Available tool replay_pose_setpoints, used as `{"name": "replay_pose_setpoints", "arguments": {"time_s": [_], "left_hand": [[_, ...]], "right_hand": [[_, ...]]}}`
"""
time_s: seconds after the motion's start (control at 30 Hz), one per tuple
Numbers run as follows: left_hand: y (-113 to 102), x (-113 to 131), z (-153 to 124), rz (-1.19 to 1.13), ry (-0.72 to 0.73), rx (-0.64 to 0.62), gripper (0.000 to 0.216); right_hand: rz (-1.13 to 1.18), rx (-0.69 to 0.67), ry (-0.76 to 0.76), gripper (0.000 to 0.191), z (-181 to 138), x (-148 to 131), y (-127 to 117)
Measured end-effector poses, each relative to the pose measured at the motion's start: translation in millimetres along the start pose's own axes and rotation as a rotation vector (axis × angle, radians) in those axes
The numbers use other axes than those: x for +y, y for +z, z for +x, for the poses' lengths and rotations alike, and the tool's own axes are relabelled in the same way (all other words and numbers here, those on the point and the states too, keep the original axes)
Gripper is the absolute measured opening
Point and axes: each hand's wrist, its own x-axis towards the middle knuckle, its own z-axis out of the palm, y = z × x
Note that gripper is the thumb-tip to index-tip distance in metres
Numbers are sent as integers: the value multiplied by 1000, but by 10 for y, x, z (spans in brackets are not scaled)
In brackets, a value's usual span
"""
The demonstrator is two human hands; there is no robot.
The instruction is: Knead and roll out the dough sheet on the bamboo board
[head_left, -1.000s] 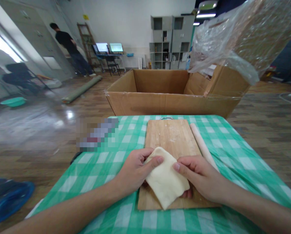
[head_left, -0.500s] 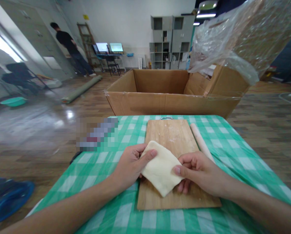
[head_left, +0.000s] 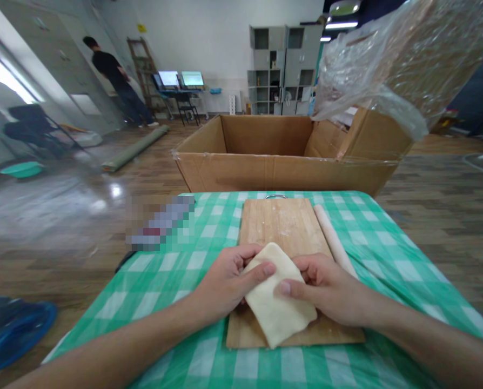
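A flat, pale sheet of dough (head_left: 280,313) is held up over the wooden cutting board (head_left: 280,224). My left hand (head_left: 235,278) pinches its left edge, thumb on top and fingers behind. On the opposite side my right hand (head_left: 330,289) grips it the same way, its thumb pressed near the middle of the sheet. The lower part of the dough hangs down towards the board's near edge. Traces of white flour show on the far half of the board. Just right of the board lies a light wooden rolling pin (head_left: 336,243), its near end close to my right hand.
A green and white checked cloth (head_left: 176,319) covers the table. Past its far edge stands a large open cardboard box (head_left: 290,172), with plastic wrap (head_left: 371,75) at its right. A blurred-out object (head_left: 162,221) lies at the table's left edge. A person (head_left: 115,81) stands far back left.
Both hands have shifted the dough slightly nearer and turned it. My right thumb has moved inward across the sheet, and the hands are closer together.
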Motion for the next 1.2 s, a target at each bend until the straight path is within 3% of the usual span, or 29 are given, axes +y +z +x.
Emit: {"name": "replay_pose_setpoints", "arguments": {"time_s": [0.17,0.27,0.37,0.5,0.67,0.77,0.93,1.03,1.2], "left_hand": [[11,5,17,-46,7,32,41],[5,9,13,18,15,79,40],[22,23,-15,115,8,1,44],[52,49,-62,231,-14,-77,46],[96,156,-55,241,24,9,43],[154,220,26,252,86,77,41],[235,132,253,-119,30,32,44],[250,23,347,-300,0,-8,45],[293,-78,362,-359,75,109,34]], "right_hand": [[-22,181,-12,52,15,7,18],[-47,171,-29,49,-1,-28,20],[-52,155,-79,44,1,-61,25],[-260,263,-134,41,0,-57,18],[-371,370,-226,38,-43,-89,25],[-424,350,-247,35,-20,-198,-28],[-594,477,-312,28,113,-314,-277],[-465,516,-319,29,183,-236,-360],[-243,463,-271,35,261,-38,-297]]}}
